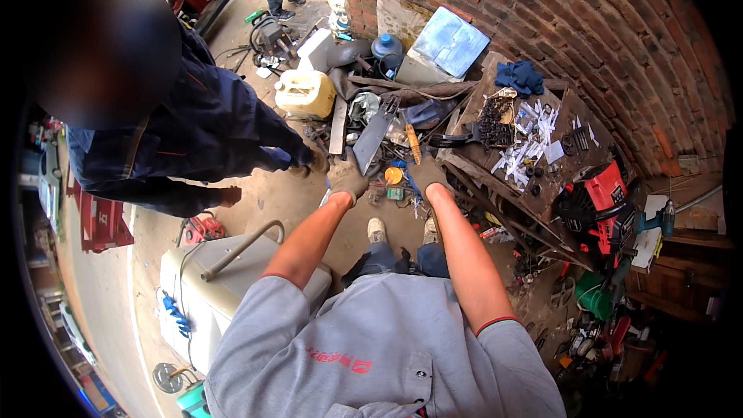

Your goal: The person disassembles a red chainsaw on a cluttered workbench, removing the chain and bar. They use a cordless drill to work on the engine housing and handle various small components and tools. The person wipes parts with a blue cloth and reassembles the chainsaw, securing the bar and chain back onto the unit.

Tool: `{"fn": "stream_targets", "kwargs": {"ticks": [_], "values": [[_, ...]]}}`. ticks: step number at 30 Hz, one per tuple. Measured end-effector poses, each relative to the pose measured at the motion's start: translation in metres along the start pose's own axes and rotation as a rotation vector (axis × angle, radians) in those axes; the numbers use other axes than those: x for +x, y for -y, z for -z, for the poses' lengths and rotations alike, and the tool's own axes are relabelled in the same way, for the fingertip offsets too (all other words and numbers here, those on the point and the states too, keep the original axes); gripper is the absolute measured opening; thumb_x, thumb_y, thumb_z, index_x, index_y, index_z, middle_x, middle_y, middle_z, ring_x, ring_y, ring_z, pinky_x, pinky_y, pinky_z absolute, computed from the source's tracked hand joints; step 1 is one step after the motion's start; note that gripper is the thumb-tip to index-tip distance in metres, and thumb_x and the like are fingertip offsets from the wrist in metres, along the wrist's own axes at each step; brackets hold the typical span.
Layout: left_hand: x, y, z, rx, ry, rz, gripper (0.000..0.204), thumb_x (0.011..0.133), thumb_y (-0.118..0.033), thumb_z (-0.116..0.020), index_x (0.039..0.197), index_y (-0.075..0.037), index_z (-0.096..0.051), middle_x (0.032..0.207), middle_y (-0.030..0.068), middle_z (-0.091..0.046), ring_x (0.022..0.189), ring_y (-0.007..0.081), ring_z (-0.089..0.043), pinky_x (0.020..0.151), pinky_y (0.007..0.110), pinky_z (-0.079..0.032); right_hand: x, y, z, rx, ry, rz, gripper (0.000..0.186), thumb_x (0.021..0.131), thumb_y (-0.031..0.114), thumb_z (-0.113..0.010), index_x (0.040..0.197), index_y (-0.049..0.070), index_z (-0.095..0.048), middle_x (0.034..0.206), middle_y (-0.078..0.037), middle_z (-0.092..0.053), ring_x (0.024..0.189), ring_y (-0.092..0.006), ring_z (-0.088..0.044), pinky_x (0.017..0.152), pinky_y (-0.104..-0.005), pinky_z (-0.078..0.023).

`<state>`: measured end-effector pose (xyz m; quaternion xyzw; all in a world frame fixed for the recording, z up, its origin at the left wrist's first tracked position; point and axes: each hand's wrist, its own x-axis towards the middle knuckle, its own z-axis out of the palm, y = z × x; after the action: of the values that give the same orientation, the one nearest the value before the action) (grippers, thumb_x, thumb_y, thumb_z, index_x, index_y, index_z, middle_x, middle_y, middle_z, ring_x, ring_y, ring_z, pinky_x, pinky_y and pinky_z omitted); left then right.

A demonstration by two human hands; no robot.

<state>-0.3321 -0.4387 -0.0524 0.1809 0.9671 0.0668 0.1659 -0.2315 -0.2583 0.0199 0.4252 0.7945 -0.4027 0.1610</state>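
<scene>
Down past my knees, over the dirt floor (271, 193), both arms reach out toward a heap of scrap. My left hand (347, 179), in a worn tan work glove, hangs just beside the near end of a flat grey metal blade (374, 135) that leans up out of the heap; the fingers look loosely curled, and I cannot tell whether they touch the blade. My right hand (426, 173), in a dark glove, sits near a small orange-handled tool (414, 144) standing just beyond it; whether those fingers are clenched or released I cannot tell either.

Between the two hands, on the floor, lie a round orange lid (393, 175) and some small coloured bits. My light shoes (376, 229) show just under the forearms.

To the right stands a dark, rusty metal tabletop (574, 104) carrying a pile of black chain (494, 122), scattered white plastic pieces (532, 139) and a crumpled blue cloth (519, 76). A red chainsaw body (602, 205) rests at its near right end.

Farther off, beyond the heap, sit a yellowish plastic jerrycan (304, 93) and a blue-capped water jug (386, 46) against a curved red brick wall (542, 8). On the left another person in dark blue overalls (201, 131) bends in, and a white boxy machine with a bent grey pipe (232, 263) stands near my left elbow.
</scene>
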Motion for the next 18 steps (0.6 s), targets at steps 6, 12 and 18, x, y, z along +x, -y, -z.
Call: {"fn": "stream_targets", "kwargs": {"ticks": [6,12,18], "values": [[-0.005,0.008,0.000,0.013,-0.023,-0.026,0.091,0.074,-0.035,-0.071,0.150,-0.004,-0.030,0.122,0.0325,-0.054,0.105,0.0460,-0.060,0.090,0.050,-0.050,-0.004,0.005,0.005,0.001,0.043,0.022,0.058,0.089,0.040,-0.058,0.131,0.000,-0.053,0.124,-0.031,-0.060,0.116,-0.0434,-0.059,0.098,-0.0472,-0.046],[-0.011,0.008,0.006,0.039,-0.012,-0.065,0.091,0.074,-0.035,-0.072,0.150,-0.003,-0.031,0.122,0.0326,-0.054,0.105,0.0458,-0.060,0.088,0.050,-0.051,0.004,0.012,-0.003,-0.021,0.054,0.033,0.057,0.087,0.038,-0.057,0.128,-0.002,-0.056,0.125,-0.031,-0.060,0.118,-0.0427,-0.058,0.099,-0.0460,-0.045],[-0.017,0.011,0.017,0.033,0.073,-0.027,0.099,0.073,-0.048,-0.077,0.151,-0.005,-0.031,0.128,0.0314,-0.050,0.116,0.0445,-0.056,0.094,0.047,-0.049,-0.012,0.030,0.011,0.001,0.053,-0.076,0.052,0.087,0.030,-0.052,0.128,-0.002,-0.056,0.132,-0.027,-0.057,0.122,-0.0413,-0.056,0.102,-0.0468,-0.044]]}}
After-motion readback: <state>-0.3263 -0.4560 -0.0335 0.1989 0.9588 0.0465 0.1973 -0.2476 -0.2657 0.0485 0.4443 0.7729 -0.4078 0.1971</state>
